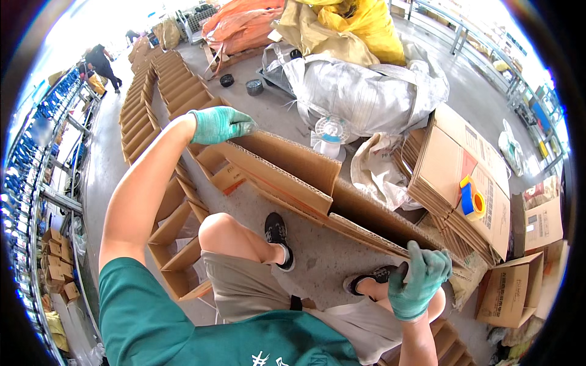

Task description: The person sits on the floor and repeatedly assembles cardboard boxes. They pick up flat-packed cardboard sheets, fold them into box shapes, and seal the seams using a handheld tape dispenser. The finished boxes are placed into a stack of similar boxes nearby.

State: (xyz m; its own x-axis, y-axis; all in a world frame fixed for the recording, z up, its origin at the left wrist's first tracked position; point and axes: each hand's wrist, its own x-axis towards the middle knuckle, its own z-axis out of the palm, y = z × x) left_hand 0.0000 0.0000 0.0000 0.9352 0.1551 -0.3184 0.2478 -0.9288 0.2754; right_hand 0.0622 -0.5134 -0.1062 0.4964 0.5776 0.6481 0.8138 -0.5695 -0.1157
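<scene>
The box [284, 180] is brown corrugated cardboard, a long, narrow sleeve with straight, thin walls, fluted cut edges and flaps standing along its upper side. The left hand [223, 125] and right hand [421, 277] wear green knit gloves, the right one greyer and smudged over the fingers. The left hand is curled over the box's far left corner, knuckles up; the right hand is closed on its near right end, thumb on the side toward the body. So the box lies slantwise between the two grips, in front of the knees and above the smooth grey floor [308, 244]

Left of it, opened boxes [177, 82] stand in close, ribbed rows. Beyond it slumps a crinkled, woven white sack [366, 91], with a limp yellow sack [381, 33] behind. To the right, near the right hand, a stack [442, 168] of flat cardboard leans at a tilt, and a glossy blue and yellow tape ring [467, 202] rests on its top sheet
</scene>
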